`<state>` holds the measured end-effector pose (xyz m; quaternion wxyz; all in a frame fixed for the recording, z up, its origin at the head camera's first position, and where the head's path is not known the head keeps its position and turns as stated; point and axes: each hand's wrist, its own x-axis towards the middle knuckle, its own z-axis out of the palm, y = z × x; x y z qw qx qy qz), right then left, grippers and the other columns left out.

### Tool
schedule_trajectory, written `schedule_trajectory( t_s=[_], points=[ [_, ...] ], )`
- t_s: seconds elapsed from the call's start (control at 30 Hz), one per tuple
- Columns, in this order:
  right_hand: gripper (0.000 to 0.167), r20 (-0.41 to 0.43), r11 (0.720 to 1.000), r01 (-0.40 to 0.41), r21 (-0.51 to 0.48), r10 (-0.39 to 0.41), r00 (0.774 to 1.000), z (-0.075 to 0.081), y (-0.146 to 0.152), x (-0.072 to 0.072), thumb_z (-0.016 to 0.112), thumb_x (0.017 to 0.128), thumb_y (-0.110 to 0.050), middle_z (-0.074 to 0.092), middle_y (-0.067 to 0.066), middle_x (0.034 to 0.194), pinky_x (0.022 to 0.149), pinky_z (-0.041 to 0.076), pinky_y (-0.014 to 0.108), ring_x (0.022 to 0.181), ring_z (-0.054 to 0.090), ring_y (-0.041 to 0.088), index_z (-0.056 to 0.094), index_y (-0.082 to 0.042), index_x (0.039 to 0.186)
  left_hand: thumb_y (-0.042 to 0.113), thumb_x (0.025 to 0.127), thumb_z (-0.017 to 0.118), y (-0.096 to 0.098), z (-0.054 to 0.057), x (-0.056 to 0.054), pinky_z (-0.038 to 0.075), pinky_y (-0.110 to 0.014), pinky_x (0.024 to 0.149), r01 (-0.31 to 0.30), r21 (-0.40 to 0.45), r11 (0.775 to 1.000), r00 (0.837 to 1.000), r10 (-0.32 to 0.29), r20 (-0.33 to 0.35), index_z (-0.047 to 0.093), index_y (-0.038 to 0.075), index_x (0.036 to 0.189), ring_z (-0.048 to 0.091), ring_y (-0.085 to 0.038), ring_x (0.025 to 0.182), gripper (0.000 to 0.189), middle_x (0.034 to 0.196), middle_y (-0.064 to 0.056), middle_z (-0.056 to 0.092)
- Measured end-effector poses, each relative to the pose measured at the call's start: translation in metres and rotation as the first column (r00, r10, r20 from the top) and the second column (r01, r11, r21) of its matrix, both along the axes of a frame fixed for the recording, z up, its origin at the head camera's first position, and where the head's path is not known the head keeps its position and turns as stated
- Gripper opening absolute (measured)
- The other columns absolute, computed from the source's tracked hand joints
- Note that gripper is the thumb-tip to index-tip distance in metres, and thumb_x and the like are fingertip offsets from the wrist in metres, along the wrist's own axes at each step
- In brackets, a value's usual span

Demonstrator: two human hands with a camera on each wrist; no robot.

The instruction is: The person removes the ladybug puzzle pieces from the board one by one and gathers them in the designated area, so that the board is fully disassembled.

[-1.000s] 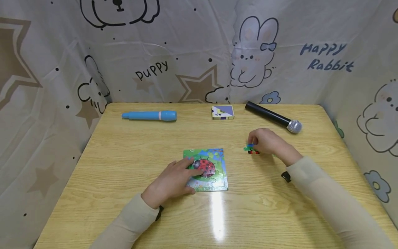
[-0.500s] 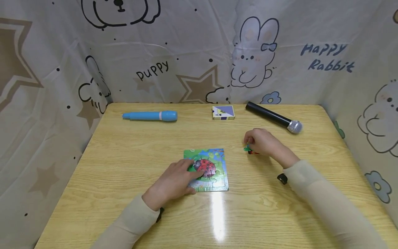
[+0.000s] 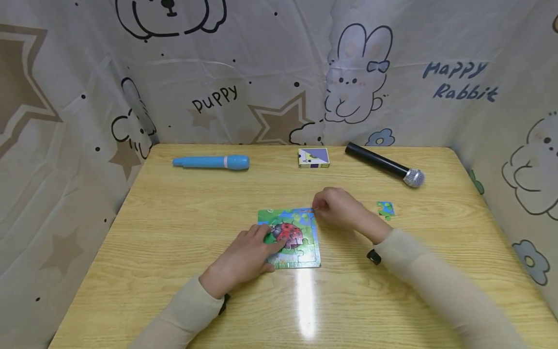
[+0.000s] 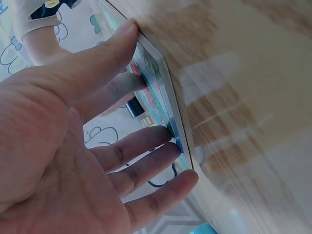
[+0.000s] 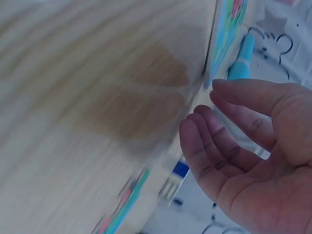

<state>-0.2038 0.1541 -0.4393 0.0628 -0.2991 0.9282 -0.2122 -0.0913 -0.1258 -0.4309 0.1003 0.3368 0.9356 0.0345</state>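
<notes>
A square jigsaw puzzle [image 3: 311, 247] with a ladybug picture lies on the table. My left hand [image 3: 244, 252] rests on its left side with fingers spread, and the left wrist view shows the fingertips [image 4: 168, 131] along its edge. At the puzzle's upper right corner is my right hand [image 3: 335, 206], its fingers curled. In the right wrist view the thumb and forefinger tips of that hand [image 5: 214, 100] come close together right beside the puzzle edge [image 5: 225, 44]; I cannot tell whether a piece is between them. Loose puzzle pieces [image 3: 385, 208] lie to the right, partly hidden by the right forearm.
Along the back of the wooden table [image 3: 196, 208] lie a blue toy microphone-shaped stick [image 3: 211, 162], a box of playing cards [image 3: 314, 158] and a black microphone [image 3: 383, 164]. A printed cloth [image 3: 270, 58] hangs behind and at both sides.
My right hand has moved left from the loose pieces to the puzzle's upper right corner, uncovering loose pieces on the right. The left hand has stayed on the puzzle.
</notes>
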Motion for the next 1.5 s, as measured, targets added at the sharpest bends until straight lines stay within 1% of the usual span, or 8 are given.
schedule_trajectory(
  t_s=[0.17,0.37,0.57,0.73,0.87,1.0,1.27,1.5],
  points=[
    [0.009,0.005,0.998,-0.056,-0.008,0.056,0.998,0.004,-0.027,0.007,0.077,0.093,-0.007,0.074,0.007,0.095,0.078,0.058,0.039,0.086,0.065,0.018,0.080,-0.005,0.101,0.047,0.093,0.075,0.000,-0.002,-0.001,0.056,-0.049,0.093,0.030,-0.028,0.999,0.998,-0.031,-0.047,0.061,0.024,0.149,0.056,-0.036,0.123,0.062,0.139,-0.019,0.056],
    [0.021,0.056,0.989,-0.145,-0.014,0.145,0.988,0.005,-0.058,0.013,0.076,0.096,-0.011,0.075,0.013,0.110,0.085,0.060,0.040,0.095,0.069,0.023,0.078,-0.001,0.115,0.049,0.093,0.075,0.000,-0.002,-0.001,0.057,-0.049,0.093,0.048,-0.050,0.998,0.996,-0.051,-0.074,0.061,0.025,0.150,0.057,-0.037,0.123,0.063,0.137,-0.019,0.057],
    [0.026,0.112,0.975,-0.221,-0.010,0.221,0.969,-0.002,-0.080,0.017,0.072,0.099,-0.013,0.067,0.014,0.115,0.082,0.054,0.034,0.096,0.060,0.020,0.074,-0.001,0.122,0.053,0.092,0.075,-0.001,-0.004,0.001,0.059,-0.043,0.085,0.076,-0.076,0.994,0.983,-0.088,-0.163,0.061,0.026,0.149,0.059,-0.033,0.118,0.065,0.134,-0.018,0.060],
    [0.023,0.110,0.980,-0.200,0.018,0.197,0.974,-0.004,-0.090,0.018,0.072,0.098,-0.013,0.064,0.013,0.109,0.078,0.047,0.032,0.091,0.052,0.018,0.075,-0.002,0.118,0.053,0.090,0.077,-0.002,-0.005,0.002,0.058,-0.040,0.078,0.087,-0.057,0.995,0.971,-0.098,-0.220,0.063,0.027,0.148,0.060,-0.030,0.113,0.065,0.130,-0.015,0.061],
    [0.021,0.109,0.986,-0.163,0.026,0.160,0.981,-0.003,-0.095,0.018,0.073,0.097,-0.013,0.065,0.012,0.106,0.077,0.050,0.032,0.088,0.053,0.018,0.076,-0.002,0.115,0.054,0.088,0.077,-0.002,-0.006,0.003,0.058,-0.039,0.074,0.082,-0.055,0.995,0.965,-0.093,-0.244,0.064,0.029,0.146,0.061,-0.028,0.109,0.065,0.128,-0.014,0.063],
    [0.024,0.131,0.992,-0.122,0.035,0.116,0.985,-0.001,-0.098,0.019,0.074,0.098,-0.014,0.065,0.014,0.111,0.085,0.056,0.038,0.092,0.058,0.021,0.075,0.000,0.117,0.056,0.087,0.078,-0.002,-0.006,0.004,0.057,-0.038,0.071,0.071,-0.064,0.995,0.963,-0.085,-0.255,0.065,0.031,0.145,0.062,-0.027,0.109,0.064,0.128,-0.013,0.063],
    [0.031,0.145,0.997,-0.060,0.050,0.053,0.988,-0.002,-0.103,0.021,0.078,0.095,-0.018,0.062,0.015,0.113,0.089,0.057,0.040,0.096,0.059,0.024,0.069,0.001,0.119,0.053,0.085,0.080,0.000,-0.003,0.004,0.058,-0.042,0.075,0.058,-0.044,0.997,0.975,-0.066,-0.213,0.067,0.029,0.143,0.064,-0.030,0.117,0.064,0.141,-0.013,0.062],
    [0.033,0.158,0.999,-0.030,0.033,0.025,0.987,-0.002,-0.103,0.020,0.080,0.094,-0.018,0.060,0.016,0.117,0.091,0.058,0.040,0.097,0.061,0.024,0.068,0.001,0.118,0.053,0.084,0.081,-0.001,-0.004,0.002,0.059,-0.042,0.075,0.065,-0.032,0.997,0.975,-0.070,-0.213,0.068,0.029,0.142,0.064,-0.031,0.115,0.064,0.143,-0.014,0.061]
  ],
)
